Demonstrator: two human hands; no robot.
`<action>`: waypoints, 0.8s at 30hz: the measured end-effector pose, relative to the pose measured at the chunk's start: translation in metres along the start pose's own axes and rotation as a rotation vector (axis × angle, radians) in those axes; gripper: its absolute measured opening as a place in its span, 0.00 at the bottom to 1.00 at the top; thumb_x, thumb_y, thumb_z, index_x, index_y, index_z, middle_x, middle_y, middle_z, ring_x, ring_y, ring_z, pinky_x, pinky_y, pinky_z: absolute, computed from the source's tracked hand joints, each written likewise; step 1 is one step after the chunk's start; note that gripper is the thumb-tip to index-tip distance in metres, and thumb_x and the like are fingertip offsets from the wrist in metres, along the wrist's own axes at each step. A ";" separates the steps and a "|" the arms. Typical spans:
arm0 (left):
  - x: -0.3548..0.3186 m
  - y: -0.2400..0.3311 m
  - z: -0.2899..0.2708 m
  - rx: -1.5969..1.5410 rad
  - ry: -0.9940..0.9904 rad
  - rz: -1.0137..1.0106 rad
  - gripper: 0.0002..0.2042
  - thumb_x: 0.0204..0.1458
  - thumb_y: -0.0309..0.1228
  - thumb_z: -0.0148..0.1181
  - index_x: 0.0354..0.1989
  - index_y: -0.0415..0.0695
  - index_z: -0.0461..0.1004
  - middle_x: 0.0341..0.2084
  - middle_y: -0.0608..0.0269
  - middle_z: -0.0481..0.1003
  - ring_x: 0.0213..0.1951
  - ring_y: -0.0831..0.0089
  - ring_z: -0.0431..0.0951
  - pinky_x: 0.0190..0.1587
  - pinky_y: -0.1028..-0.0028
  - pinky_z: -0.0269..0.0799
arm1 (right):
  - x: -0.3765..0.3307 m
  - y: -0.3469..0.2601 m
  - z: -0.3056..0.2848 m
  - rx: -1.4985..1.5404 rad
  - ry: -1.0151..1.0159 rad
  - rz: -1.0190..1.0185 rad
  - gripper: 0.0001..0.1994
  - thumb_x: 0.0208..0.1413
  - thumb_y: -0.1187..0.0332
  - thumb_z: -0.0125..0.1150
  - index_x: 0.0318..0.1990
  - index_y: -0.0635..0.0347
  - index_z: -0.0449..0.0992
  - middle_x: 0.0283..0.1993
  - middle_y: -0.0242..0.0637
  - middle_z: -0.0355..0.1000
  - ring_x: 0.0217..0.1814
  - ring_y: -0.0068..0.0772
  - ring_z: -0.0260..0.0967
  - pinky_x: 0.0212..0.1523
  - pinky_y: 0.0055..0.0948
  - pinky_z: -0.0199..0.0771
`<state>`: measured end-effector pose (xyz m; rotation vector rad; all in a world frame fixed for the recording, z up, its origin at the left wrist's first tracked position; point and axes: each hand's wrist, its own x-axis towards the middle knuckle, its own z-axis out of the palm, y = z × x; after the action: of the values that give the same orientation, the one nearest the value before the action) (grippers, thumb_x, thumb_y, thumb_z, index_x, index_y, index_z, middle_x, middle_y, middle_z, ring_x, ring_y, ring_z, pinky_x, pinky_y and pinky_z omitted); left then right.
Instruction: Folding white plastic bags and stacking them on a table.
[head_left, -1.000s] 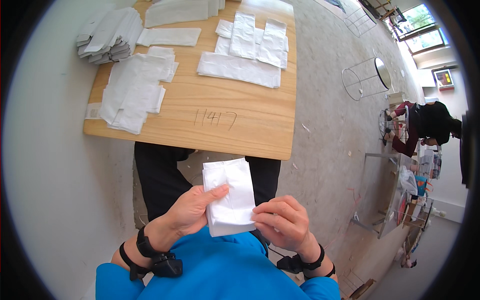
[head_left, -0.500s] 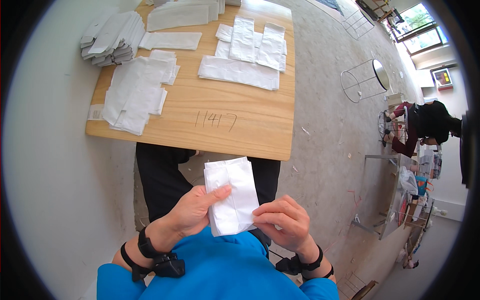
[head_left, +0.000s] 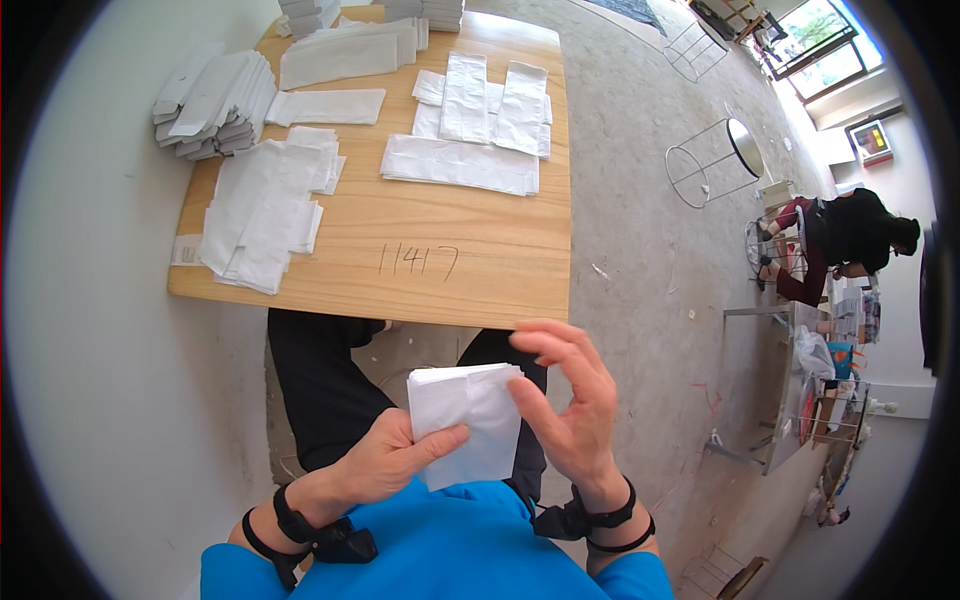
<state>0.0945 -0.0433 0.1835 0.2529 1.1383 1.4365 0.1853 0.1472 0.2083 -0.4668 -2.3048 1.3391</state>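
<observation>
A stack of white paper bags point(head_left: 482, 425), folded flat, is held over my lap below the table's near edge. My left hand point(head_left: 395, 455) grips its left side, thumb across the front and the other fingers hidden behind. Beside the stack's upper right corner, my right hand point(head_left: 572, 405) is raised with thumb and fingers spread apart. Its thumb tip lies close to the paper; whether it touches, I cannot tell. The fingers hold nothing.
On the wooden table point(head_left: 480, 285) lie flat white bags point(head_left: 260, 215) at left, crossed bundles point(head_left: 465, 163) at right and a tall pile point(head_left: 215, 105) by the wall. A wire stool point(head_left: 740, 150) stands on the floor. Another person point(head_left: 850, 235) sits near a metal table point(head_left: 785, 400).
My right hand has let go of the stack's lower right edge, moved up and opened. The stack has tipped and sits slightly lower. My left hand keeps its hold.
</observation>
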 end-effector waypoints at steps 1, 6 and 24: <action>0.000 -0.001 0.000 -0.027 -0.010 -0.021 0.16 0.62 0.35 0.52 0.49 0.34 0.74 0.40 0.62 0.77 0.42 0.79 0.75 0.45 0.78 0.71 | 0.000 0.001 0.002 0.094 -0.042 0.056 0.11 0.44 0.76 0.68 0.39 0.62 0.79 0.45 0.40 0.73 0.44 0.35 0.71 0.43 0.27 0.72; 0.002 -0.001 -0.002 -0.136 0.017 -0.104 0.16 0.63 0.36 0.51 0.49 0.34 0.74 0.41 0.62 0.77 0.42 0.79 0.75 0.45 0.78 0.72 | -0.003 0.005 0.008 -0.146 0.058 -0.290 0.11 0.38 0.77 0.69 0.34 0.57 0.81 0.44 0.38 0.75 0.45 0.36 0.70 0.42 0.30 0.71; -0.001 -0.018 -0.011 0.097 0.025 0.116 0.15 0.64 0.34 0.48 0.48 0.36 0.75 0.38 0.63 0.78 0.39 0.81 0.75 0.42 0.78 0.72 | -0.044 -0.002 0.000 -0.317 -0.101 -0.668 0.10 0.50 0.70 0.63 0.42 0.52 0.80 0.42 0.30 0.78 0.45 0.26 0.72 0.44 0.23 0.71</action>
<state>0.0984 -0.0528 0.1652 0.3751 1.2325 1.4915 0.2228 0.1246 0.2010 0.2799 -2.4381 0.6906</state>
